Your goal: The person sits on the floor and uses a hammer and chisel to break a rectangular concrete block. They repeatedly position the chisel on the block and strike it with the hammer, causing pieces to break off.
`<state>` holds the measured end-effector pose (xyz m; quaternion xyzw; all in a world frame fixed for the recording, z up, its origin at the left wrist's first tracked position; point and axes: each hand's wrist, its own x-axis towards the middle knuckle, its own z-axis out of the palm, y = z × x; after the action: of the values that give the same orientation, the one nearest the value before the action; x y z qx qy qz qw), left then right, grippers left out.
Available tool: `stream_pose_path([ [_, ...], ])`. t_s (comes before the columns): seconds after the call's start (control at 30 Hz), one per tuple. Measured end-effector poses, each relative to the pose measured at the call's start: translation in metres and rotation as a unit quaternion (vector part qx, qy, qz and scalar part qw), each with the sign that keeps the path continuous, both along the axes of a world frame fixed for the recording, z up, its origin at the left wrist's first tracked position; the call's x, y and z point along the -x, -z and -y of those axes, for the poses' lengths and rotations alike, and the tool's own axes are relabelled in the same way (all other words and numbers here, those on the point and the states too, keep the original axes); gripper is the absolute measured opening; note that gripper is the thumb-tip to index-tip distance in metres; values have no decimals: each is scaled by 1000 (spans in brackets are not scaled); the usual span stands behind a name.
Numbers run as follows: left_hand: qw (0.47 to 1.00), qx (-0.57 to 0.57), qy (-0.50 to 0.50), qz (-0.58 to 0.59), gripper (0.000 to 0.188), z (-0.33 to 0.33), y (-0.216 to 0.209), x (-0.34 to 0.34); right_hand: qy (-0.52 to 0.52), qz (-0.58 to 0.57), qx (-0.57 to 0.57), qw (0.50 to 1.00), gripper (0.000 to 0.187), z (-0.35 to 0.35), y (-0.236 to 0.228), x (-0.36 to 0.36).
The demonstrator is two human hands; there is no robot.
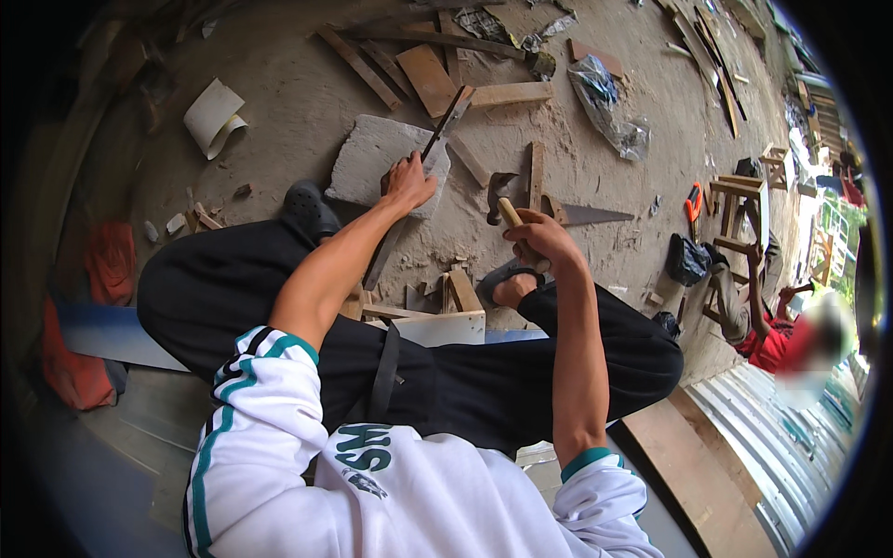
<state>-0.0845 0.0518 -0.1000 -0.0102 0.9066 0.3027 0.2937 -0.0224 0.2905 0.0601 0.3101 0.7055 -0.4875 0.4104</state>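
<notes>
My left hand [409,183] is closed around a long narrow wooden strip [454,113] with a dark edge. The strip slants over a pale, rough stone block [367,153] on the ground in front of me, its near end reaching back between my legs. My right hand [544,237] grips the light wooden handle of a hammer [499,191], to the right of the block. The dark hammer head points away from me, apart from the strip. Just beyond my right hand lies a handsaw [595,215] with a wooden handle.
Wood offcuts [428,79] and a clear plastic bag [609,107] lie beyond the block. A small wooden frame [437,327] sits between my legs. To the right are orange-handled cutters [693,202], a wooden stool [739,191] and another person in a red shirt [770,349].
</notes>
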Motion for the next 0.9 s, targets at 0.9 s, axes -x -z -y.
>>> stream_pose_path([
  [0.9, 973, -125, -173, -91, 78, -68, -7, 3, 169, -131, 22, 977, 67, -4, -15, -27],
])
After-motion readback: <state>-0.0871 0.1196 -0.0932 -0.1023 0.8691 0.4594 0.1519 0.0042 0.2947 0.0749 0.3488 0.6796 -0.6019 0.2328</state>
